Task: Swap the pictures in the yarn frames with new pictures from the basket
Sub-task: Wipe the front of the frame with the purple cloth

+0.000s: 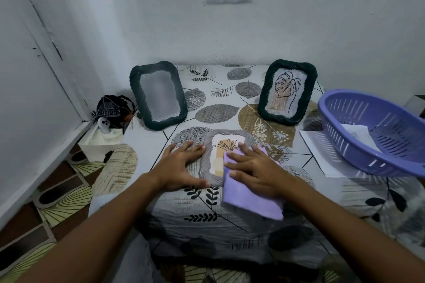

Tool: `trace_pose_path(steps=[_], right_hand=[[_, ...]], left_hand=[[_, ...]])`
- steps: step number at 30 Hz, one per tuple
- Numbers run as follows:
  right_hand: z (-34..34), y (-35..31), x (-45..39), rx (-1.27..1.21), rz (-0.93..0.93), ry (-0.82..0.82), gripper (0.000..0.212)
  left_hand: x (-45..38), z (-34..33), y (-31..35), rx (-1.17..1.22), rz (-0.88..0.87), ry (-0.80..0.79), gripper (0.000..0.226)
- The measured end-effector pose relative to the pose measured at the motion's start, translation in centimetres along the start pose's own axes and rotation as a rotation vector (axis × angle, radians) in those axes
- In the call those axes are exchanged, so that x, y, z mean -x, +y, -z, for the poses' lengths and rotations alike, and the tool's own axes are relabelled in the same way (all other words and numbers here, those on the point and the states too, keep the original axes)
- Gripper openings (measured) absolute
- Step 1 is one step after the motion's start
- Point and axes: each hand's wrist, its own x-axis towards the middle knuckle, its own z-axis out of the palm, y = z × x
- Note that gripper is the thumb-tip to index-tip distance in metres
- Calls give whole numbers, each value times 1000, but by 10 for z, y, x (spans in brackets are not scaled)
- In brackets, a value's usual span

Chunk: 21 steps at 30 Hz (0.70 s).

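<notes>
Left hand: the left hand (pixel 181 165) lies flat with fingers spread and straight on the cloth-covered table (pixel 230 213), fingertips touching the left edge of the grey frame; it grasps nothing.
Right hand: the right hand (pixel 255 167) lies flat with straight fingers, pressing a purple cloth (pixel 250 197) onto the grey frame; the fingers are not curled round the cloth.
Grey frame: the grey yarn frame (pixel 205 163) lies flat on the table between the two hands, holding a picture of a leafy sprig (pixel 226 145); its right and lower parts are hidden under the purple cloth and the right hand.
Left dark frame: a dark green yarn frame (pixel 133 89) stands tilted back at the far left of the table, with a plain pale panel inside.
Right dark frame: a second dark green yarn frame (pixel 308 101) stands tilted at the far right, with a line drawing of a large leaf (pixel 286 88) inside.
Basket: the purple slotted basket (pixel 340 142) sits at the right edge of the table, tilted, with white paper (pixel 356 135) inside and a white sheet (pixel 319 154) under it.
Off the table: a dark bag (pixel 112 108) and a white box (pixel 96 142) sit on the floor by the left wall.
</notes>
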Motion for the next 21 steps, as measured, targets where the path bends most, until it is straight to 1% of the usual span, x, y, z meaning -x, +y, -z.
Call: trace_pose_path(steps=[2,5,8,10,11,14,16,18,21], right_hand=[[4,10,14,-14,33,30,58],[12,22,22,129,36,81,61],[15,19,7,226,-23,69,74],[11,15,-4,183,-55,48,80],[8,13,-6,136,-55,37,76],[2,9,3,-34,10,11,53],[3,13,15,-106,42,19,48],[10,18,24,-90,31,43,49],[17,21,22,66,67,85,53]], left_hand=[[0,0,0,3,-1,9,127],[1,0,0,11,0,16,126],[0,0,0,7,-6,12,128],[0,-1,-1,6,-3,10,129],[0,-1,-1,6,-2,9,129],[-1,-1,-1,6,0,10,128],[0,-1,-1,11,-1,11,127],[0,-1,-1,12,0,12,126],[1,0,0,14,5,8,126]])
